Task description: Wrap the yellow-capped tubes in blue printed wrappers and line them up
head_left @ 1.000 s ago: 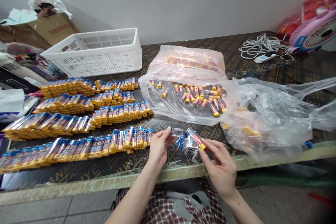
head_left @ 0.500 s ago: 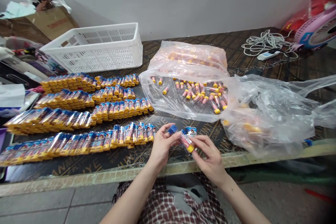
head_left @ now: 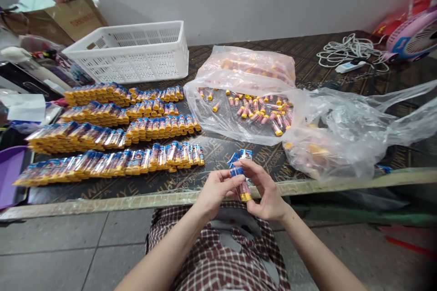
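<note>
A small clear tube (head_left: 243,188) with a blue top, pink contents and a yellow cap is held near the table's front edge. My left hand (head_left: 215,192) pinches its blue upper end between thumb and fingers. My right hand (head_left: 268,194) closes on it from the other side, thumb low by the yellow cap and fingers near the top. Just behind them lie blue printed pieces (head_left: 245,154), partly covered by my fingers. To the left, several rows of similar tubes (head_left: 112,162) with blue tops and yellow ends are stacked.
An opened plastic bag (head_left: 221,128) spreads loose yellow-capped tubes (head_left: 254,111) beyond my hands. Another clear bag (head_left: 341,122) lies to the right. A white basket (head_left: 136,61) stands at the back left; a coiled cable (head_left: 351,50) and pink fan (head_left: 409,38) occupy the far right.
The tube has turned from slanted to nearly upright and come slightly lower, toward my lap. My right fingers have moved up to its top. The view has shifted a little.
</note>
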{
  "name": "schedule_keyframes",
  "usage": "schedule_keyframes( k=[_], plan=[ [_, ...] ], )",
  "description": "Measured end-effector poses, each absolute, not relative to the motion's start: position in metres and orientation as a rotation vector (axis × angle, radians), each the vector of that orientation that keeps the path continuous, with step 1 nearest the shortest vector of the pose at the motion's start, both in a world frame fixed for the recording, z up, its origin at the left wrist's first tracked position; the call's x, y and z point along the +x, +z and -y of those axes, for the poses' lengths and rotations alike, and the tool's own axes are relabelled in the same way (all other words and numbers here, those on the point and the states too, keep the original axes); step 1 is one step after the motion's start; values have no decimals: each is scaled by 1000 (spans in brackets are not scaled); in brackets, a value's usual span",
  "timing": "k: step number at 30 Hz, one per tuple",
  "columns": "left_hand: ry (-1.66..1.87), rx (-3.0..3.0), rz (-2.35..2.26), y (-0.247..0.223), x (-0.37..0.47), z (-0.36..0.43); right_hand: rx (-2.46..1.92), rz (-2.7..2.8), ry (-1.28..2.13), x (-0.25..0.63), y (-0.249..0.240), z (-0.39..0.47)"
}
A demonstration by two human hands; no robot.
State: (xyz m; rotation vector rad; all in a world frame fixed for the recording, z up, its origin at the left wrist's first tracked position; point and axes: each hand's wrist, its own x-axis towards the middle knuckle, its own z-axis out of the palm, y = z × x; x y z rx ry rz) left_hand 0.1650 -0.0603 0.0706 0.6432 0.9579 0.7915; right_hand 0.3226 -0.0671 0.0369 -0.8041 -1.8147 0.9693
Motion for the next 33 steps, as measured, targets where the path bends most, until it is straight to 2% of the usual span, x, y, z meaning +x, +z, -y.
schedule_keyframes(
  k=[12, 15, 19, 21, 23, 26, 28, 31, 33],
  plan=[
    [865, 657, -962, 72, 162, 76, -787, 1813, 1043, 316, 42, 77],
    [940, 795, -1138, 74, 131, 64, -1057, 1866, 906, 329, 31, 54],
    [1191, 1109, -1761, 80, 47, 34, -1819, 1869, 443, 345, 3, 7],
    [1093, 1311, -2107, 82, 4, 19, -2021, 1963, 313, 344, -4, -8],
    [818, 1487, -2367, 83, -27, 7, -2134, 2020, 271, 338, -4, -14],
    [395, 1652, -2512, 87, -46, -1, -2206, 2015, 374, 326, 2, -15],
    [298, 1664, -2602, 94, -42, 1, -2174, 1944, 494, 325, 4, -16],
    [620, 1695, -2590, 104, -13, 11, -2047, 1776, 634, 336, 5, -18],
    [867, 1759, -2233, 100, 23, 18, -1992, 1721, 642, 344, 7, -16]
  ],
)
